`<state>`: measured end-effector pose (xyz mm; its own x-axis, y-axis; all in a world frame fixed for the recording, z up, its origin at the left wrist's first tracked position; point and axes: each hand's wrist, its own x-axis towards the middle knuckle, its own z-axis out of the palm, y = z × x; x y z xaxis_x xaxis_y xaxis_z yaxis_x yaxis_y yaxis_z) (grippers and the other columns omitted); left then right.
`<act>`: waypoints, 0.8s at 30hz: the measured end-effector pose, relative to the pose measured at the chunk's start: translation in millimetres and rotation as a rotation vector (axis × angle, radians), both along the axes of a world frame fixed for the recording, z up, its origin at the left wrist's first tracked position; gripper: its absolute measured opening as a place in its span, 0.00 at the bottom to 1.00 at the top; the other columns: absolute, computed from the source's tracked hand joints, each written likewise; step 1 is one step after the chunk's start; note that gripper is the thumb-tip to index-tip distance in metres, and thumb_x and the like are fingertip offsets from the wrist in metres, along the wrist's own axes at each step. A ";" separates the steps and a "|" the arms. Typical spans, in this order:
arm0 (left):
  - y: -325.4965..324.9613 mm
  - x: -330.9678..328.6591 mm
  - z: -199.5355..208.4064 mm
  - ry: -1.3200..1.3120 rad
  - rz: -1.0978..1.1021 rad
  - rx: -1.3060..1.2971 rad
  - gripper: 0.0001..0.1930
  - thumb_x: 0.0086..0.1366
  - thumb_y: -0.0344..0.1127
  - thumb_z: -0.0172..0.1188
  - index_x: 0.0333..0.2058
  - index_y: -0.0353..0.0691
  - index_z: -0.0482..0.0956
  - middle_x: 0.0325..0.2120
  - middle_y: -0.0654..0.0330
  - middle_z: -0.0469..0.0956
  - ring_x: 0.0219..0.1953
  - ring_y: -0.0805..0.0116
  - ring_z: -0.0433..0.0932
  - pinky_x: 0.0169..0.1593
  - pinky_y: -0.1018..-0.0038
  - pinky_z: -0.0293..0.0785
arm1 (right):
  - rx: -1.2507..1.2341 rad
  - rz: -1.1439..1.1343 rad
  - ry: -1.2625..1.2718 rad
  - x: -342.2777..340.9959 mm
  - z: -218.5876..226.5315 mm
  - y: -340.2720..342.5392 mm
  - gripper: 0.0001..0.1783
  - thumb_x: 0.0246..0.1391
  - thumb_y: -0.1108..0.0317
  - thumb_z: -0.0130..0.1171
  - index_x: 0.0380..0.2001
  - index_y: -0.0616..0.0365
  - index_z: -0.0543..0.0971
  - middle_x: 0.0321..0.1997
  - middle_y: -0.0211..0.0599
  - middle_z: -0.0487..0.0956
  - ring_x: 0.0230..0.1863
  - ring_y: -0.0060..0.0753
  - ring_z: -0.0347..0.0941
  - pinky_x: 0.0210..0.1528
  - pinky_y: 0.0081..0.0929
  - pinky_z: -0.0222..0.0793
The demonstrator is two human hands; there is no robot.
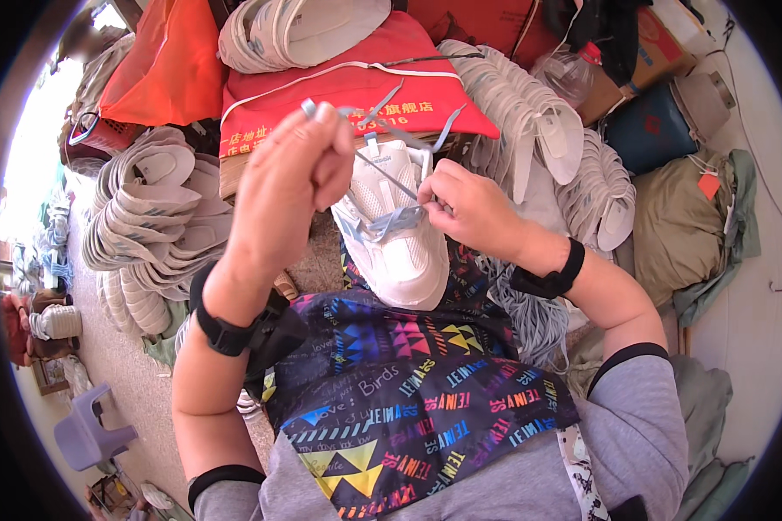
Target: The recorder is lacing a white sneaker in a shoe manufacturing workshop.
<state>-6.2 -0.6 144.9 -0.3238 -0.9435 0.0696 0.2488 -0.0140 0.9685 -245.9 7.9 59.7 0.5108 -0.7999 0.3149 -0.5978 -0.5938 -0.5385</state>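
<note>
A white sneaker (406, 276) stands in front of me with its toe toward my body. Pale grey-blue shoelace (397, 222) crosses its lower eyelets, and loose lace ends stick up past the tongue. Raised at the left of the shoe, my left hand (291, 178) is closed in a pinch on the lace, which stretches from its fingers down to the shoe. My right hand (471, 207) sits low at the shoe's right eyelet edge, its fingertips pinching the lace there. The fingers partly hide the lace in both grips.
A red bag (339, 100) covers the surface behind the shoe, with stacked shoe parts (300, 35) on top. More stacks of shoe uppers (143, 204) stand left and right. A bundle of grey laces (530, 313) hangs at my right. A purple stool (96, 425) is at lower left.
</note>
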 end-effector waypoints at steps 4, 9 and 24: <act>16.4 5.3 55.1 0.210 -0.138 -0.154 0.16 0.75 0.38 0.38 0.26 0.42 0.62 0.19 0.69 0.55 0.16 0.82 0.55 0.21 0.80 0.51 | 0.069 -0.006 -0.016 -3.9 0.2 -0.7 0.06 0.50 0.74 0.58 0.33 0.57 0.73 0.34 0.38 0.73 0.32 0.44 0.76 0.33 0.37 0.72; 25.0 -12.7 47.9 -0.087 0.037 -0.196 0.17 0.77 0.38 0.38 0.28 0.37 0.65 0.21 0.65 0.59 0.19 0.79 0.59 0.23 0.80 0.55 | 0.209 0.080 -0.123 5.0 10.2 -3.2 0.10 0.53 0.72 0.61 0.39 0.57 0.77 0.32 0.37 0.73 0.30 0.36 0.75 0.33 0.29 0.72; 6.0 15.1 20.7 0.124 0.166 -0.100 0.16 0.74 0.41 0.47 0.42 0.33 0.78 0.27 0.65 0.74 0.24 0.80 0.68 0.28 0.84 0.64 | 0.657 0.008 -0.231 57.0 14.4 -16.4 0.14 0.56 0.60 0.58 0.31 0.62 0.80 0.25 0.41 0.78 0.29 0.33 0.76 0.35 0.31 0.71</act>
